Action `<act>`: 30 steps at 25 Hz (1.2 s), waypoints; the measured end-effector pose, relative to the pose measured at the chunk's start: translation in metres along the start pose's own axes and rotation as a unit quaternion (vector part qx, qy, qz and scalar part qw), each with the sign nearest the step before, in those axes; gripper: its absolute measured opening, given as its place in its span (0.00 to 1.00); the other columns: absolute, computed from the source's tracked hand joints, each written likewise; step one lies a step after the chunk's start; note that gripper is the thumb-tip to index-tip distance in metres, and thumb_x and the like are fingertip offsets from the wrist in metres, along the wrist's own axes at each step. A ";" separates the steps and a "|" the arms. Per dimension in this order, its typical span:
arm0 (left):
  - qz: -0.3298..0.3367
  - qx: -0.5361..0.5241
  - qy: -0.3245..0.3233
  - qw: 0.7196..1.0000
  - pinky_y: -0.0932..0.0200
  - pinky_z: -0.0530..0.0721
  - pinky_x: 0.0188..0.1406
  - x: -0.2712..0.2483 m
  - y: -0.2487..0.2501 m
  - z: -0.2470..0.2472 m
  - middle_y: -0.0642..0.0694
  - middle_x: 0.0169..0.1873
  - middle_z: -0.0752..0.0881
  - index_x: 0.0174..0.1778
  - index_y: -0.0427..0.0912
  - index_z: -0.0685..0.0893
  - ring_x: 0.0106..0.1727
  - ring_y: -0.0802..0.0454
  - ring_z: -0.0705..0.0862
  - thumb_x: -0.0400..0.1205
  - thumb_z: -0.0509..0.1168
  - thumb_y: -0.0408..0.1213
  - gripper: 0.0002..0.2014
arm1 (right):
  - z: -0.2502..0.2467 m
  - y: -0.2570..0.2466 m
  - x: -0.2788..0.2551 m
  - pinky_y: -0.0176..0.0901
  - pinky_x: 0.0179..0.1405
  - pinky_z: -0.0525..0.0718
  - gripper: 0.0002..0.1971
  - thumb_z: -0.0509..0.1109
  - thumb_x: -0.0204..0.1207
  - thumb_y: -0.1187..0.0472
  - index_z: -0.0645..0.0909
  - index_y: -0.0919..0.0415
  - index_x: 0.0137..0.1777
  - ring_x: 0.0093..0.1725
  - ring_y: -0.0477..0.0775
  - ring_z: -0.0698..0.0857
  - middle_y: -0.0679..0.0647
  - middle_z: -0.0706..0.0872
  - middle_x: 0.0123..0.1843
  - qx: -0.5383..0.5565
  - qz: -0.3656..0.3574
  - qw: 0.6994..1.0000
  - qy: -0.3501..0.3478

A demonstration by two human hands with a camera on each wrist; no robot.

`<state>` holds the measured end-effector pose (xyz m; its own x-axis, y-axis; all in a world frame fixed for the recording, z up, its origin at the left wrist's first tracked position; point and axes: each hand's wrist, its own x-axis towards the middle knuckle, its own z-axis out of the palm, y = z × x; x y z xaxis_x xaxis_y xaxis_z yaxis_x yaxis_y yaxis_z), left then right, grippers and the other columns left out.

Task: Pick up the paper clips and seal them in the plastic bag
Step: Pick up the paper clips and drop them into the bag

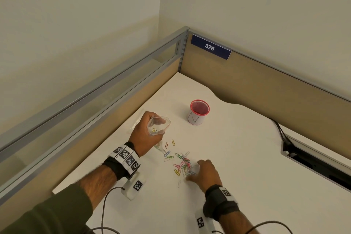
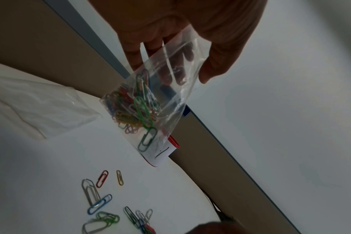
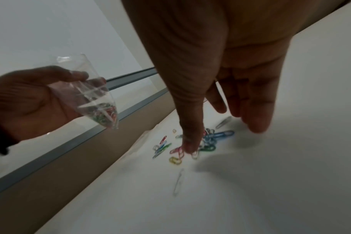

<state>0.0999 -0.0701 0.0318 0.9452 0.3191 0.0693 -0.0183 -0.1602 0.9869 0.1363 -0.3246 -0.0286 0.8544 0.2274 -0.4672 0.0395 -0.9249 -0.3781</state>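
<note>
Head view: left hand (image 1: 145, 135) grips the plastic bag (image 1: 158, 125) mouth-up, so it's ready for loading. Left wrist view: clips sit bunched in the bag's low corner. Right wrist view: right hand (image 3: 230, 79), fingers (image 3: 190, 142) spread, drops onto the paper clips (image 3: 208, 140) on the worktop (image 3: 270, 190), looks like raking them together.

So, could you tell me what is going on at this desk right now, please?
A person is collecting coloured paper clips into a small clear plastic bag. The left hand holds the bag above the white desk with its mouth open; a bunch of clips is already inside. The right hand, fingers extended, reaches into the loose pile of coloured paper clips left on the desk. The bag is not yet sealed.
</note>
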 end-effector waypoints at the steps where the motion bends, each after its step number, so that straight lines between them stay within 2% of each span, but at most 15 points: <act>1: -0.001 -0.002 0.001 1.000 0.61 0.86 0.63 0.000 0.000 0.000 0.46 0.60 0.87 0.61 0.45 0.77 0.67 0.54 0.85 0.75 0.76 0.24 0.23 | 0.006 0.001 -0.006 0.43 0.58 0.81 0.39 0.82 0.59 0.42 0.73 0.56 0.67 0.61 0.56 0.81 0.54 0.75 0.63 -0.010 0.010 1.000 -0.011; 3: 0.001 -0.001 0.001 1.000 0.60 0.85 0.64 -0.001 0.000 0.000 0.46 0.60 0.87 0.61 0.46 0.77 0.67 0.55 0.85 0.75 0.75 0.24 0.23 | 0.023 -0.006 -0.013 0.48 0.58 0.84 0.43 0.85 0.53 0.42 0.70 0.56 0.65 0.60 0.58 0.81 0.54 0.73 0.61 -0.007 0.022 1.000 -0.016; 5: 0.002 0.008 -0.001 1.000 0.64 0.84 0.63 -0.002 0.000 0.000 0.47 0.59 0.87 0.61 0.45 0.76 0.66 0.56 0.85 0.75 0.75 0.24 0.23 | 0.034 -0.021 -0.010 0.50 0.59 0.84 0.40 0.85 0.57 0.47 0.70 0.57 0.66 0.60 0.59 0.81 0.55 0.72 0.62 -0.001 0.029 1.000 -0.004; 7: 0.007 0.006 0.000 1.000 0.65 0.83 0.63 -0.002 0.001 0.000 0.48 0.59 0.87 0.62 0.45 0.76 0.66 0.56 0.85 0.75 0.75 0.23 0.23 | 0.034 -0.034 0.002 0.49 0.60 0.83 0.31 0.81 0.67 0.54 0.72 0.60 0.66 0.61 0.61 0.82 0.58 0.73 0.64 0.018 0.033 0.999 0.018; 9: 0.011 -0.001 0.001 1.000 0.66 0.83 0.62 -0.002 0.003 0.000 0.47 0.59 0.87 0.61 0.46 0.76 0.66 0.55 0.85 0.75 0.75 0.22 0.23 | 0.027 -0.041 0.014 0.48 0.61 0.81 0.18 0.71 0.75 0.59 0.77 0.62 0.64 0.61 0.63 0.83 0.60 0.77 0.64 0.017 0.019 0.999 0.044; 11: 0.019 -0.008 0.002 1.000 0.64 0.83 0.63 -0.001 0.004 0.000 0.45 0.59 0.87 0.59 0.48 0.77 0.66 0.53 0.85 0.75 0.74 0.21 0.23 | 0.015 -0.037 0.023 0.47 0.60 0.80 0.12 0.66 0.78 0.61 0.79 0.62 0.61 0.61 0.62 0.82 0.61 0.80 0.63 -0.006 -0.001 0.998 0.059; 14: 0.022 -0.006 0.004 1.000 0.64 0.82 0.64 -0.001 0.006 -0.001 0.45 0.59 0.87 0.59 0.47 0.76 0.66 0.53 0.85 0.75 0.74 0.22 0.23 | -0.005 -0.029 0.030 0.45 0.60 0.78 0.16 0.71 0.77 0.57 0.80 0.60 0.62 0.61 0.59 0.81 0.59 0.80 0.63 -0.002 -0.023 0.998 0.058; 17: 0.022 -0.008 0.001 1.000 0.58 0.83 0.66 0.000 0.004 -0.001 0.45 0.59 0.87 0.58 0.50 0.77 0.67 0.52 0.85 0.75 0.75 0.24 0.23 | -0.007 -0.028 0.031 0.50 0.63 0.80 0.33 0.80 0.66 0.48 0.74 0.57 0.69 0.65 0.59 0.76 0.57 0.75 0.65 -0.070 -0.069 0.995 -0.008; 18: 0.020 -0.005 0.000 1.000 0.57 0.83 0.66 0.000 0.005 -0.001 0.45 0.59 0.87 0.58 0.52 0.77 0.67 0.52 0.85 0.76 0.75 0.25 0.23 | -0.002 -0.029 0.031 0.53 0.63 0.81 0.35 0.80 0.65 0.47 0.73 0.55 0.70 0.66 0.60 0.74 0.56 0.73 0.65 -0.108 -0.085 0.990 -0.024; 20: 0.017 -0.003 0.000 1.000 0.57 0.83 0.66 0.000 0.005 0.000 0.46 0.60 0.87 0.59 0.51 0.76 0.67 0.52 0.85 0.76 0.76 0.26 0.23 | 0.009 -0.032 0.032 0.55 0.60 0.82 0.29 0.77 0.69 0.52 0.75 0.55 0.69 0.66 0.60 0.73 0.56 0.73 0.64 -0.152 -0.114 0.982 -0.019; 22: 0.016 0.002 0.000 1.000 0.58 0.83 0.66 0.000 0.005 0.002 0.47 0.60 0.87 0.61 0.47 0.76 0.67 0.53 0.85 0.76 0.75 0.25 0.23 | 0.015 -0.035 0.034 0.54 0.58 0.84 0.17 0.69 0.77 0.59 0.77 0.57 0.64 0.63 0.61 0.76 0.57 0.76 0.61 -0.162 -0.135 0.977 0.014; 24: 0.014 0.008 -0.002 1.000 0.61 0.83 0.65 0.001 0.005 0.004 0.48 0.60 0.87 0.62 0.45 0.76 0.67 0.53 0.85 0.76 0.76 0.25 0.23 | 0.017 -0.036 0.035 0.51 0.54 0.84 0.09 0.62 0.80 0.62 0.78 0.59 0.59 0.58 0.60 0.79 0.58 0.78 0.58 -0.173 -0.145 0.974 0.036; 27: 0.010 0.011 -0.001 1.000 0.65 0.84 0.61 0.002 0.006 0.005 0.48 0.60 0.87 0.62 0.45 0.76 0.67 0.54 0.85 0.76 0.76 0.26 0.23 | 0.014 -0.037 0.037 0.45 0.51 0.82 0.08 0.61 0.82 0.61 0.80 0.62 0.54 0.54 0.59 0.83 0.60 0.82 0.55 -0.178 -0.142 0.973 0.047; 30: 0.004 0.013 0.001 1.000 0.72 0.83 0.57 0.002 0.007 0.006 0.48 0.60 0.87 0.61 0.47 0.76 0.66 0.56 0.85 0.76 0.76 0.26 0.22 | -0.001 -0.038 0.039 0.43 0.50 0.80 0.08 0.64 0.80 0.63 0.83 0.63 0.52 0.53 0.59 0.85 0.59 0.87 0.54 -0.109 -0.109 0.987 0.048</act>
<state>0.1035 -0.0765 0.0382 0.9441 0.3204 0.0777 -0.0172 -0.1875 0.9821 0.1683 -0.2805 -0.0318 0.8581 0.4073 -0.3128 0.3285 -0.9035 -0.2753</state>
